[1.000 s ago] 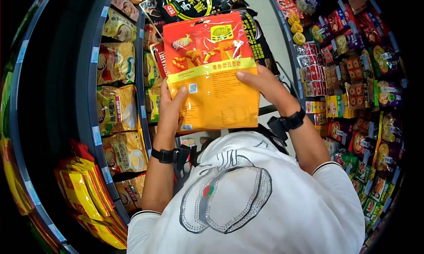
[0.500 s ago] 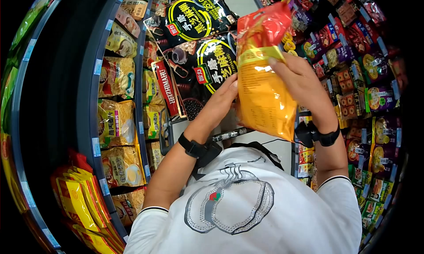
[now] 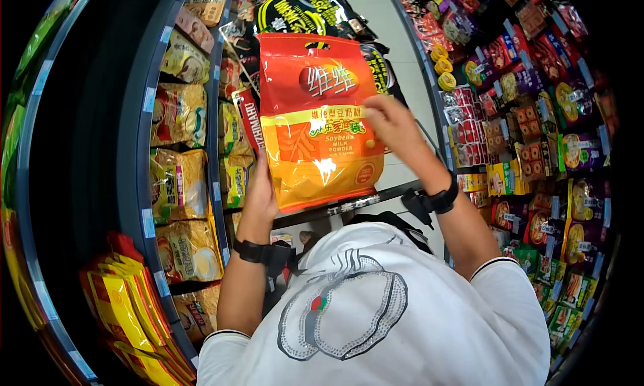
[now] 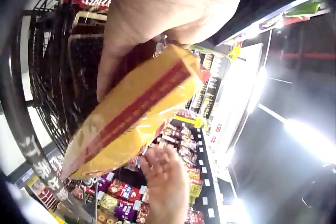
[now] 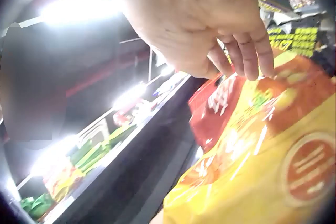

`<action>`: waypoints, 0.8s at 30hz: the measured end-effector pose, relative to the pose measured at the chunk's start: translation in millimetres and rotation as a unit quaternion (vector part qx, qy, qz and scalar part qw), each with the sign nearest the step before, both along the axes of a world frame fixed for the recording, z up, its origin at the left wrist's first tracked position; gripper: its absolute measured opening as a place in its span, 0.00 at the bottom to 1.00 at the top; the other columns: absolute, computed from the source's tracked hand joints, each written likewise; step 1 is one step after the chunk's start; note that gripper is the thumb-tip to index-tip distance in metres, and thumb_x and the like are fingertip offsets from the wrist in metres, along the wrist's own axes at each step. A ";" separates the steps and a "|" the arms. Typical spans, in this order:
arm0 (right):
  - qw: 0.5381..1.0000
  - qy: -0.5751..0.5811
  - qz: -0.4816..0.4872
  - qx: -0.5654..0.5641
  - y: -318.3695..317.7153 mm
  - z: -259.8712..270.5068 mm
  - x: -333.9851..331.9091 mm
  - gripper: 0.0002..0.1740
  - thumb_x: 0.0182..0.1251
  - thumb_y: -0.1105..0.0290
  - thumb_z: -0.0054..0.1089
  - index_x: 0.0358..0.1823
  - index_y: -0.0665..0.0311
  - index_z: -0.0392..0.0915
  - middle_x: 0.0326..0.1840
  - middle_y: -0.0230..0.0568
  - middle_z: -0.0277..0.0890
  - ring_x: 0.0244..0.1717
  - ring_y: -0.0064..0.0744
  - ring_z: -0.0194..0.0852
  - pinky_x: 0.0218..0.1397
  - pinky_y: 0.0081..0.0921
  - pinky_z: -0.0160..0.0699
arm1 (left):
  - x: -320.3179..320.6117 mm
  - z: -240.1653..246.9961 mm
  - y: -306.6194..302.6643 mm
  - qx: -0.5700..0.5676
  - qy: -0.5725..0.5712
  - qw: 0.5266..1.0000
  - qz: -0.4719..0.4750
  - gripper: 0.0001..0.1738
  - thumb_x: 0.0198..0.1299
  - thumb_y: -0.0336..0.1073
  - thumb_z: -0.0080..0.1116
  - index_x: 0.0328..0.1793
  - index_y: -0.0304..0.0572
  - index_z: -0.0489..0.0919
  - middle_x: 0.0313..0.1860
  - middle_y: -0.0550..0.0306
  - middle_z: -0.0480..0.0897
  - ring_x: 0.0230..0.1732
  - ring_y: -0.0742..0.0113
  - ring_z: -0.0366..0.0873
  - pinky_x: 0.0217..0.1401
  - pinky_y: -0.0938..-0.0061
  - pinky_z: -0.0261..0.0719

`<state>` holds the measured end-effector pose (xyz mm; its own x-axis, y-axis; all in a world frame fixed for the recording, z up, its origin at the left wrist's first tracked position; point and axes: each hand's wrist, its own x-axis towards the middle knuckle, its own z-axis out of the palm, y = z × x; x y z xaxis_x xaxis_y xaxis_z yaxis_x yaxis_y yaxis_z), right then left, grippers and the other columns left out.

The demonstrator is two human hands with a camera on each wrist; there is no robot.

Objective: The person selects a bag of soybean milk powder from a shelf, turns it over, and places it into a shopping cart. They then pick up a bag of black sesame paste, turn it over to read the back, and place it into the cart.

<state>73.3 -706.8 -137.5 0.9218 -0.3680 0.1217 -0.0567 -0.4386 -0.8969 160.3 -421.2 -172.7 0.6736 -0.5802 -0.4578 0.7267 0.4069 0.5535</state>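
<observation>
Red-and-yellow bag of soybean milk powder (image 3: 322,127) held up in front of the torso, printed front to the head camera, above the cart handle (image 3: 353,205). Black packs (image 3: 298,13) beyond it. Left hand (image 3: 261,195) grips the bag by its lower left side. Right hand (image 3: 396,131) holds nothing, fingers loosely bent beside the right edge; I can't tell whether they brush the film.

My read on handling: moderate weight, soft, contents likely to slump low. Glossy film looks slippery; one-sided grip may let it twist. I'd support the full lower body from both sides, or lift by the slot (image 3: 316,46) at the top. Avoid hard pinching; seams could split.
</observation>
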 end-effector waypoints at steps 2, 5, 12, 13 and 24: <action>0.992 0.053 -0.066 0.093 -31.1 -37.3 -13.1 0.16 0.75 0.63 0.59 0.54 0.68 0.77 0.47 0.44 0.83 0.47 0.35 0.84 0.50 0.31 0.83 | 2.0 9.5 8.2 0.105 -0.087 0.990 0.045 0.31 0.81 0.56 0.40 0.75 0.39 0.69 0.68 0.49 0.79 0.67 0.58 0.78 0.73 0.63 0.74; 0.948 0.189 -0.056 0.249 -30.6 -39.7 -28.7 0.21 0.78 0.54 0.55 0.56 0.65 0.75 0.50 0.39 0.82 0.47 0.30 0.83 0.51 0.29 0.83 | 14.2 -10.0 13.8 0.202 -0.209 0.957 -0.022 0.32 0.79 0.54 0.50 0.76 0.37 0.67 0.66 0.52 0.79 0.65 0.63 0.77 0.71 0.69 0.72; 0.886 0.211 0.012 0.413 -5.3 -41.4 -24.9 0.32 0.78 0.43 0.54 0.65 0.64 0.75 0.56 0.36 0.82 0.54 0.27 0.81 0.56 0.26 0.80 | 24.8 -34.4 8.4 0.277 -0.263 0.922 -0.067 0.32 0.75 0.45 0.59 0.77 0.35 0.66 0.67 0.51 0.78 0.63 0.64 0.78 0.65 0.69 0.77; 0.883 0.199 0.021 0.425 -3.6 -39.3 -22.1 0.31 0.78 0.44 0.55 0.66 0.64 0.75 0.57 0.36 0.82 0.54 0.26 0.81 0.56 0.26 0.79 | 25.4 -31.5 7.1 0.241 -0.215 0.944 -0.069 0.32 0.76 0.47 0.58 0.77 0.35 0.66 0.67 0.51 0.78 0.63 0.63 0.78 0.65 0.69 0.78; 0.923 0.218 0.025 0.317 -2.8 -28.9 -16.8 0.25 0.76 0.47 0.60 0.53 0.64 0.81 0.45 0.30 0.81 0.40 0.14 0.75 0.39 0.16 0.71 | 23.9 -57.5 7.6 0.327 -0.205 0.922 -0.018 0.32 0.74 0.52 0.60 0.71 0.33 0.71 0.63 0.51 0.80 0.60 0.66 0.80 0.64 0.72 0.77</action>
<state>56.5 -709.6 -166.4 0.8504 -0.1935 -0.4893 -0.4661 0.1545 -0.8711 184.2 -413.6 -230.3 0.8534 -0.2966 -0.4286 0.4081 -0.1316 0.9034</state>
